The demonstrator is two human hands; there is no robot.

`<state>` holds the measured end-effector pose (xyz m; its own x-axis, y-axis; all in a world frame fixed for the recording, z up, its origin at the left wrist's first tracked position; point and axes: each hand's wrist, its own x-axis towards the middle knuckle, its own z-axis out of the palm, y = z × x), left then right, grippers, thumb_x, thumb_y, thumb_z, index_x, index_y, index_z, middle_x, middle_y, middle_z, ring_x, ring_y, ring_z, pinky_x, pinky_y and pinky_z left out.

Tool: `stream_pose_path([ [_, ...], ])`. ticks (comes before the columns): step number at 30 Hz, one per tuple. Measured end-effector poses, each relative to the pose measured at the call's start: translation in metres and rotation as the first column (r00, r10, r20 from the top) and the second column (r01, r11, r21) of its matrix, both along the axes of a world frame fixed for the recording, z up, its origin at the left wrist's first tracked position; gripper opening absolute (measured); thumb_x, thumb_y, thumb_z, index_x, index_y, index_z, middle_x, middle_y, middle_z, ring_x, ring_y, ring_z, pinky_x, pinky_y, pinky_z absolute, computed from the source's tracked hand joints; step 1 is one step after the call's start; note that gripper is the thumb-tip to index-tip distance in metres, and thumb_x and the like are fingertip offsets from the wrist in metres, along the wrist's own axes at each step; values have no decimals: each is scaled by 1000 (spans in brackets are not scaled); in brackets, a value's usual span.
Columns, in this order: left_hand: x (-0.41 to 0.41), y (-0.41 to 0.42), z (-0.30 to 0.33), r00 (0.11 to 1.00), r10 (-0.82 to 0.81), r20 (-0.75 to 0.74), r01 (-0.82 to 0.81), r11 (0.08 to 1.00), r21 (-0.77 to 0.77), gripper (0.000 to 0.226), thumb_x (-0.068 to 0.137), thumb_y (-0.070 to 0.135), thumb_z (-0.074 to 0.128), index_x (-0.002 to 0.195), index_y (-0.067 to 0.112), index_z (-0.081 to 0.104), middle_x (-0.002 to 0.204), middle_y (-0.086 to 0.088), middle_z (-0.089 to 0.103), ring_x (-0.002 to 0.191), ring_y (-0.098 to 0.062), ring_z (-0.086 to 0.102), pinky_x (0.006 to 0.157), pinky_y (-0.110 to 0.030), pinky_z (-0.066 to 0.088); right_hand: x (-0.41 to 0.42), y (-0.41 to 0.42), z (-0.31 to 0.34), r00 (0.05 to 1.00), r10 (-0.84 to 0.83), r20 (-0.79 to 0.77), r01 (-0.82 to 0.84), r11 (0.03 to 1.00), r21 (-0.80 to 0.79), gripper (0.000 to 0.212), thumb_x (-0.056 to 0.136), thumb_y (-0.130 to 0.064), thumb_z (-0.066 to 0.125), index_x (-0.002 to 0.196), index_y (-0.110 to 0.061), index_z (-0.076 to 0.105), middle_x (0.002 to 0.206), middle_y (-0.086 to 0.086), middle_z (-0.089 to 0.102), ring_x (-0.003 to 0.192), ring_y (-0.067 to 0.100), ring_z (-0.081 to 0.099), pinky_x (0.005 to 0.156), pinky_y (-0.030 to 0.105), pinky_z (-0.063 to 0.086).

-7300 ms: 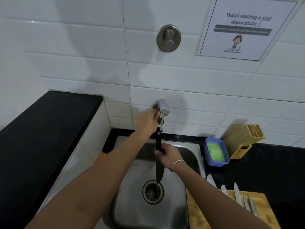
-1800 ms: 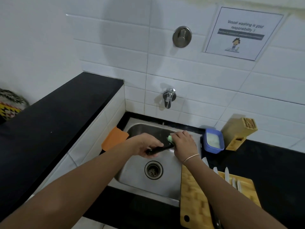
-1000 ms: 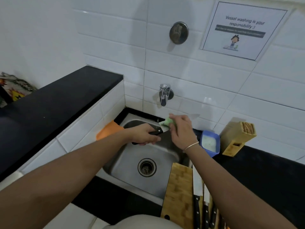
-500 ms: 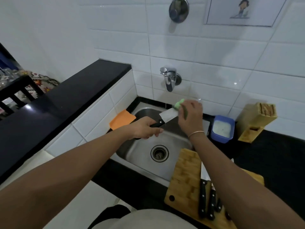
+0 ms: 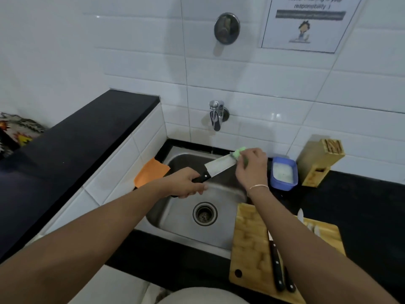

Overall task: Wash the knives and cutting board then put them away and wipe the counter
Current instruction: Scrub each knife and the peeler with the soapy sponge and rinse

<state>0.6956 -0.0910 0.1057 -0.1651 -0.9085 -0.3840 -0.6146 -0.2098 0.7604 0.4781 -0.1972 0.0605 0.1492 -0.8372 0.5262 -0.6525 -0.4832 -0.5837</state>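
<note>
Over the sink (image 5: 175,218), left hand (image 5: 185,183) grips the knife (image 5: 215,170) by its black handle, blade angled up and away from the body, probably for safety. Right hand (image 5: 252,166) pinches a green sponge (image 5: 240,152) at the blade's tip end, scrubbing. Below the right forearm, cutting board (image 5: 249,249) with more knives (image 5: 276,263) waits unwashed; knife block (image 5: 318,161) stands beyond, right.

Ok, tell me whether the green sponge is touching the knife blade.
Touching. The head view shows the green sponge, pinched in the right hand, pressed against the tip end of the knife blade, with no gap. The left hand grips the handle.
</note>
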Motion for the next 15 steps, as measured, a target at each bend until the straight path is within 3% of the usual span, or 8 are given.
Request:
stream_pose_path([
  [3, 3, -2, -4, 998, 32, -44, -32, 999, 2, 31, 99, 34, 66, 88, 5, 66, 60, -1, 47, 48, -14, 44, 45, -26, 39, 19, 9, 13, 997, 25, -73, -27, 999, -29, 11, 87, -6, 63, 97, -3, 68, 101, 17, 59, 96, 35, 50, 86, 31, 35],
  [5, 5, -5, -2, 998, 38, -50, -39, 999, -13, 34, 99, 38, 65, 85, 6, 65, 59, -1, 46, 48, -16, 43, 46, -29, 39, 31, 28, 15, 965, 202, -166, -222, 969, -112, 10, 86, -7, 63, 95, -5, 68, 104, 14, 60, 97, 29, 48, 88, 37, 41],
  [8, 11, -9, 3, 999, 28, -44, -30, 998, -49, 36, 99, 37, 65, 81, 6, 65, 55, 0, 45, 46, -16, 43, 45, -29, 39, 26, 37, 13, 895, 362, -261, -417, 886, -203, 9, 87, -6, 65, 96, -4, 69, 108, 14, 61, 100, 27, 51, 93, 32, 42],
  [10, 14, -9, 7, 999, 3, -40, -5, 998, -68, 34, 100, 34, 65, 81, 6, 65, 55, 1, 45, 46, -15, 43, 45, -28, 40, 10, 28, 13, 947, 253, -195, -292, 933, -210, 10, 87, -7, 67, 96, -3, 70, 107, 15, 61, 101, 29, 53, 94, 30, 42],
  [13, 13, -11, 12, 999, -50, -9, 49, 996, -75, 32, 99, 35, 66, 82, 8, 65, 59, 0, 49, 47, -12, 47, 45, -23, 42, -12, 8, 20, 998, -38, -48, 34, 997, -74, 13, 88, -7, 66, 99, -3, 69, 103, 15, 60, 99, 32, 50, 90, 47, 47],
  [15, 11, -15, 12, 998, -57, 12, 58, 996, -72, 31, 98, 35, 67, 82, 9, 65, 61, -1, 50, 46, -11, 48, 44, -22, 43, -9, 4, 27, 994, -86, -61, 82, 995, -57, 13, 88, -8, 65, 99, -3, 69, 103, 15, 59, 99, 32, 49, 88, 51, 48],
])
